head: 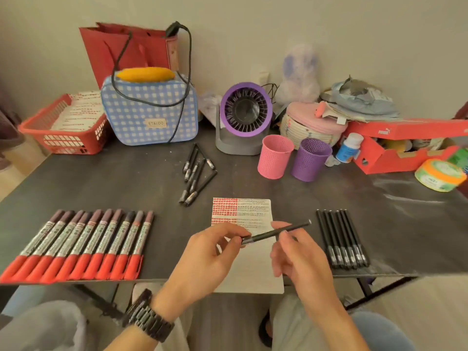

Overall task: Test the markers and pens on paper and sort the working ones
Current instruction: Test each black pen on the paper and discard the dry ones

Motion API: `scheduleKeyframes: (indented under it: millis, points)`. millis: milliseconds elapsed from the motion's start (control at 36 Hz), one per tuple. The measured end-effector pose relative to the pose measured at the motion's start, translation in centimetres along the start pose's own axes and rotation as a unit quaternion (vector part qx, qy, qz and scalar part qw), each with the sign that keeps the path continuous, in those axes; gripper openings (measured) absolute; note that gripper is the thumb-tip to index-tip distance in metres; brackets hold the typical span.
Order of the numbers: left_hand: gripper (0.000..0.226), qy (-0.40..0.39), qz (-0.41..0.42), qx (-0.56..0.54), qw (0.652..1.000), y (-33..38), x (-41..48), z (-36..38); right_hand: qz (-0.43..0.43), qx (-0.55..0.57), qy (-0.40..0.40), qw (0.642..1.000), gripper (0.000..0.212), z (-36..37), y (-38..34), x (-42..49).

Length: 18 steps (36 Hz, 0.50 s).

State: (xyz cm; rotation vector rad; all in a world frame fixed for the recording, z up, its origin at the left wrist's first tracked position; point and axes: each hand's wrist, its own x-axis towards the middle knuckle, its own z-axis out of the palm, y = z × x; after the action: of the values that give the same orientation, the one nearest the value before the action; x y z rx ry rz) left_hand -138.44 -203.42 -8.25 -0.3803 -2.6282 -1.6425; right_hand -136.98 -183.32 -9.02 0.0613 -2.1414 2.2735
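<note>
Broadly, a dark table (101, 178) fills the view, and both hands meet above its near edge over a sheet of test paper (253, 211) covered in red and dark marks. Left of the fingers lies a tidy row of red-capped markers (76, 244), caps toward the person; right of the fingers, a neat row of black pens (342, 239) lies side by side. Beyond the fingertips, a loose pile of black pens (195, 171) is scattered, and farther back stand a pink cup (274, 157) and a purple cup (310, 159), both perforated.

Left hand (207, 257), with a dark wristband (147, 315), comes up from below with palm turned inward, thumb and forefinger pinched on the silver-banded end of a black pen (273, 233). Right hand (304, 259) angles in from the lower right, its thumb and first fingers closed round the pen's middle; the other fingers curl loosely. That pen slants upward to the right, above the paper.
</note>
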Motion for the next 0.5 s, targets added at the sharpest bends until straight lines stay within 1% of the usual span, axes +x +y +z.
scheduleKeyframes:
  millis: [56,111,139,250,333,500]
  points:
    - [0.019,-0.024,0.021,0.034,0.999,0.2,-0.6,0.6,0.01,0.017,0.022,1.0,0.023,0.9,-0.1,-0.6]
    - [0.012,-0.05,0.025,0.048,0.997,0.1,-1.1,0.9,0.016,0.041,0.028,0.999,0.019,1.5,0.0,-1.3]
    - [0.012,-0.065,0.025,0.059,0.996,0.0,-1.4,1.1,0.018,0.055,0.021,0.998,0.02,1.8,0.1,-1.7]
    - [0.036,-0.123,0.028,0.108,0.986,-0.5,-2.1,1.7,0.018,0.051,0.004,0.999,0.023,2.4,0.3,-2.5]
    - [0.049,-0.117,0.016,0.113,0.987,-0.8,-2.3,2.0,0.014,0.055,0.004,0.998,0.025,2.6,0.3,-2.7]
    - [0.063,-0.113,0.005,0.095,0.989,-0.8,-2.2,2.2,0.019,0.076,-0.007,0.997,0.022,2.6,0.4,-2.5]
